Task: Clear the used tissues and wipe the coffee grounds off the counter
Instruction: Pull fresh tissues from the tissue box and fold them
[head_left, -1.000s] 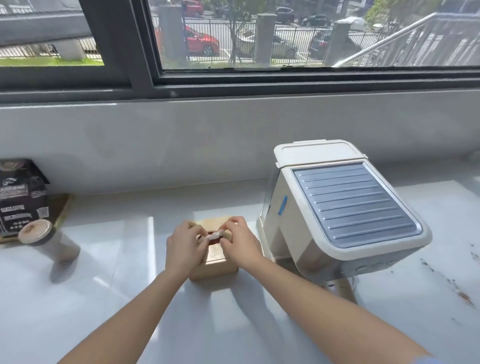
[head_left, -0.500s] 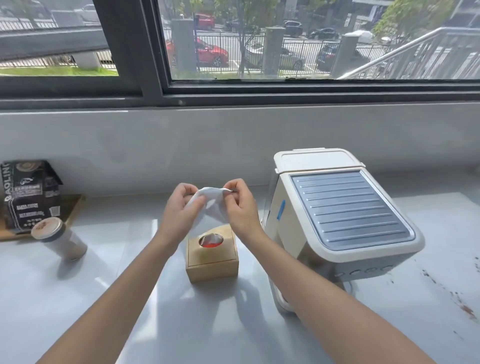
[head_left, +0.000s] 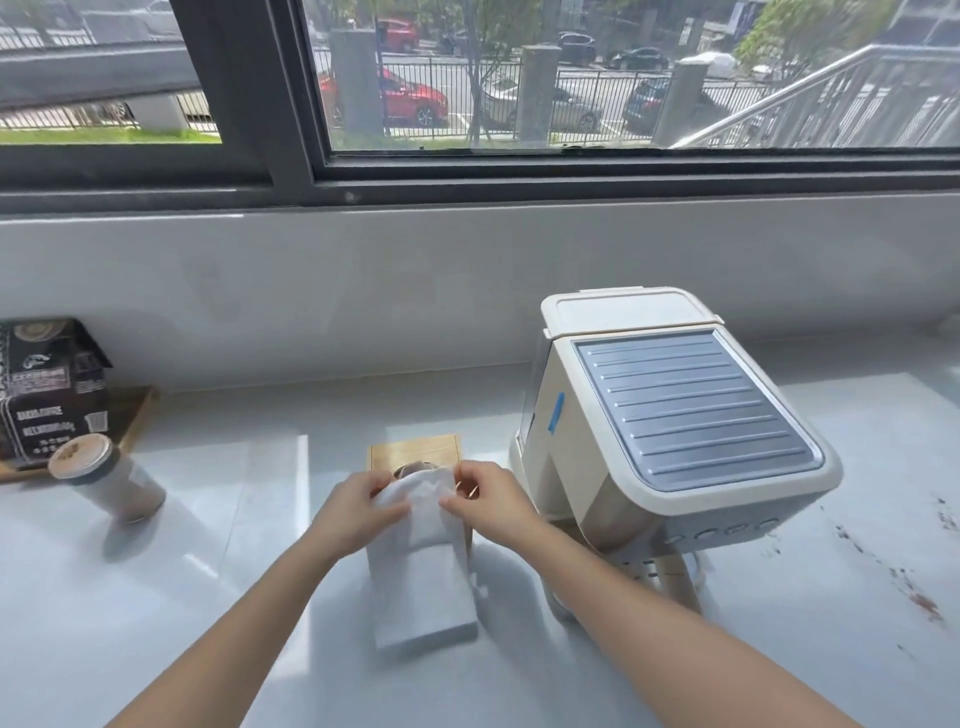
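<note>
Two hands hold a white tissue over a wooden tissue box.

Left hand (head_left: 356, 512) and right hand (head_left: 488, 501) each pinch the tissue (head_left: 423, 561), which drapes over the tissue box (head_left: 415, 451); coffee grounds (head_left: 906, 587) speckle the counter (head_left: 234, 519) right of the coffee machine (head_left: 675, 421).

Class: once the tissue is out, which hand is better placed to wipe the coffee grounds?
Probably the right hand: the coffee grounds lie on its side, beyond the coffee machine. Both hands pinch the tissue; the left hand would cross over.
</note>
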